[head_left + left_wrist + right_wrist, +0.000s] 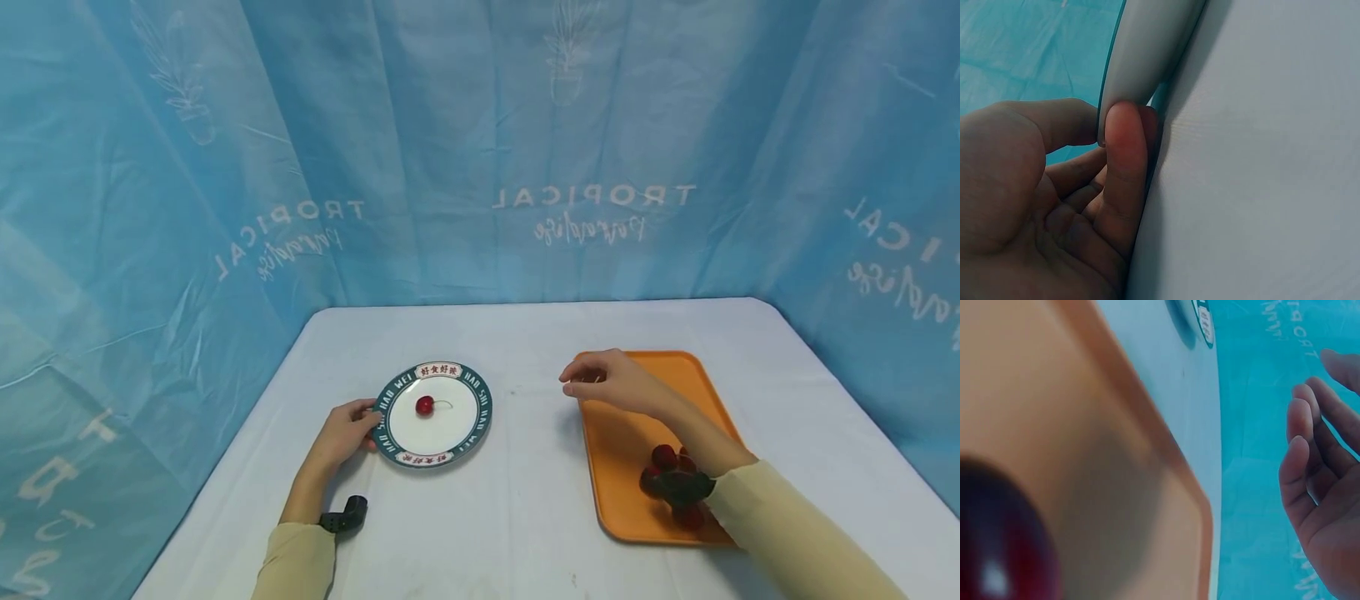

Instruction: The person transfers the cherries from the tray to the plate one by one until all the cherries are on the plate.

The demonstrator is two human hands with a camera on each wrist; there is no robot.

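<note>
The left hand (348,429) pinches the left rim of a round plate (426,457) with a green patterned border; in the left wrist view the thumb and fingers (1125,140) hold the plate's edge (1141,56) just above the cloth. On the plate's white middle lies one red cherry (424,406) with its stem pointing right. Above the far left part of an orange tray (626,517) hovers the right hand (618,382), fingers loosely bent and nothing seen between them. Several dark red cherries (664,456) lie in the tray's near part, partly hidden by the right wrist's camera.
A white cloth (525,517) covers the table. Blue printed curtains (525,150) stand behind it and at both sides. The right forearm (795,525) crosses the tray's right side. White cloth lies between plate and tray.
</note>
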